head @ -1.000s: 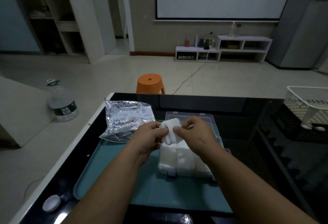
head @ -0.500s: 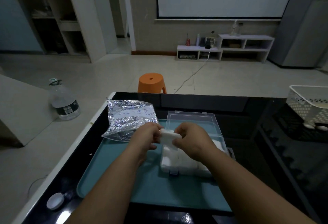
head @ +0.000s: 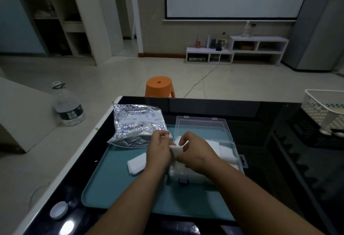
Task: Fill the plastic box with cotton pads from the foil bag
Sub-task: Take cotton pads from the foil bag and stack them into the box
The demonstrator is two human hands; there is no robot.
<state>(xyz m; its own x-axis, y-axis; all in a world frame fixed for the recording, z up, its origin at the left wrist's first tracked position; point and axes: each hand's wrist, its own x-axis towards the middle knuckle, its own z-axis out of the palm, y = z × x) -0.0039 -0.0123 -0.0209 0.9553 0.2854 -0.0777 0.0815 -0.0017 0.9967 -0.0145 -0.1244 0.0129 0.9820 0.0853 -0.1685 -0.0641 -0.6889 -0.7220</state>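
I pinch cotton pads between the curled fingers of my left hand and right hand, over the open plastic box. The box sits on the teal tray toward the table's left edge, with the foil bag just beside it.

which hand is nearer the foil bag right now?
Left. The left hand is by the near right corner of the foil bag. The right hand is further right, over the plastic box. Both pinch a cotton pad.
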